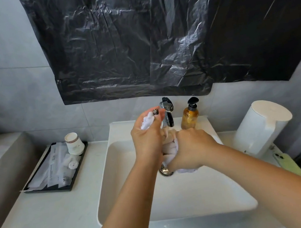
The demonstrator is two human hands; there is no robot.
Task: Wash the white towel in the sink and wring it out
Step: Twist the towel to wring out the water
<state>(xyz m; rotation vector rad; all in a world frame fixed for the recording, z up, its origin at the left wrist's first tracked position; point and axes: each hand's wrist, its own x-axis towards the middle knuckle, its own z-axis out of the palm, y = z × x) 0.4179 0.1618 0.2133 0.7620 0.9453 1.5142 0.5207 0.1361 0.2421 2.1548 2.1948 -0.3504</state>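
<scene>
At the centre of the frame, both hands grip the white towel (169, 147), which is twisted into a rope above the white sink (116, 184). The left hand (148, 135) is curled round the towel's upper end, so that a white tuft pokes out above the fist beside a dark painted thumbnail. The right hand (192, 148) is clenched round the lower part, and the towel's tail shows just under it, close to the metal drain (164, 170). The chrome faucet (167, 111) stands right behind the hands, with an amber pump bottle (189, 115) just to its right. On the pale surface (45, 221), at the left of the frame, a black tray (60, 187) holds wrapped packets and stacked paper cups (73, 144). At the right stands a white kettle (261, 125), and a green phone (286, 163) lies near it. A black plastic sheet (155, 37) covers the wall above.
</scene>
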